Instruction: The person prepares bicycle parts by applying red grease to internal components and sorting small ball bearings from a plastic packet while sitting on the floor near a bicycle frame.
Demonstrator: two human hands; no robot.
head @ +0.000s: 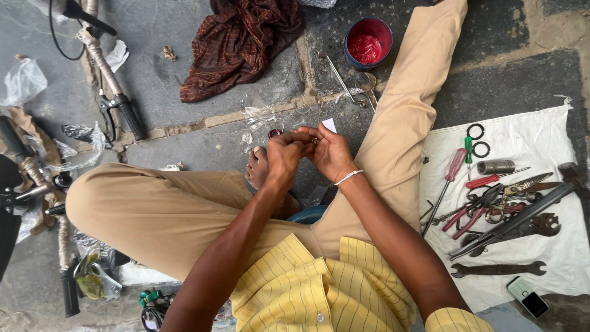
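Landmark: white cloth (553, 132) spread on stone paving.
Left hand (284, 157): left of cloth, fingers curled, pinching a small metal part (314, 141).
Small metal part: between both hands' fingertips, left of cloth.
Right hand (332, 152): touching left hand, fingers closed on same part.
Tools (498, 206): heaped on cloth.

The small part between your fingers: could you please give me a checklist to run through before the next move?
1. Both hands on the part: left hand and right hand meet around the small metal part. Ok.
2. Part clearly seen: mostly hidden by fingers. Cannot tell.
3. Tools within reach: pliers, screwdrivers and spanners lie on the white cloth by the right arm. Ok.
4. Red-filled cup upright: ok.
5. Ground below the hands tidy: plastic scraps and a small ring lie there. Not ok.
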